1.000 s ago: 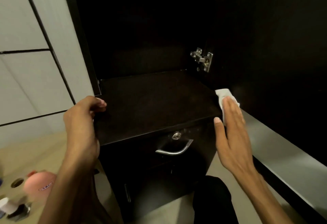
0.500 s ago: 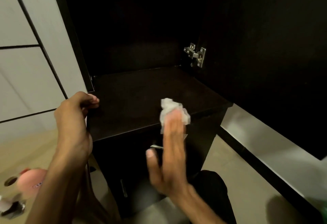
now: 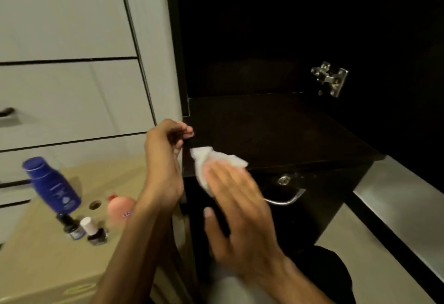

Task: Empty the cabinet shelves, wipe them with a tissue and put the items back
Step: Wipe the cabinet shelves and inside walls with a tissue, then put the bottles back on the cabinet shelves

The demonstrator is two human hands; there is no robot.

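The dark cabinet (image 3: 276, 39) stands with its compartment exposed, and its shelf (image 3: 276, 130) is the landmark for everything else. The right hand (image 3: 237, 207) lies at the shelf's front left corner with fingers straight and flat, pressing a crumpled white tissue (image 3: 211, 159) against the front edge there; the tissue pokes out above and left of the fingertips, partly on the shelf top and partly hanging over the lip (the hand is a little blurred). The left hand (image 3: 165, 159) is just left of that same corner, fingers curled round the cabinet's left side edge and gripping it, thumb tip resting at the shelf's level.

A metal hinge (image 3: 330, 79) is fixed to the inner right wall above the shelf's back right corner; below the shelf's front edge a dark drawer front carries a round lock (image 3: 284, 180) and a curved silver handle (image 3: 286, 199), partly hidden behind the right hand.

Left of and lower than the shelf lies a beige bench (image 3: 48, 255); on it stand a blue bottle (image 3: 54, 186), tilted in this wide view, a pink bottle (image 3: 120, 208) nearer the left forearm, and two small dark bottles (image 3: 84, 230) side by side in front of the blue one; a round hole (image 3: 94, 205) shows in the bench between the blue and pink bottles. Pale drawer fronts (image 3: 67, 99) rise behind the bench, left of the cabinet.
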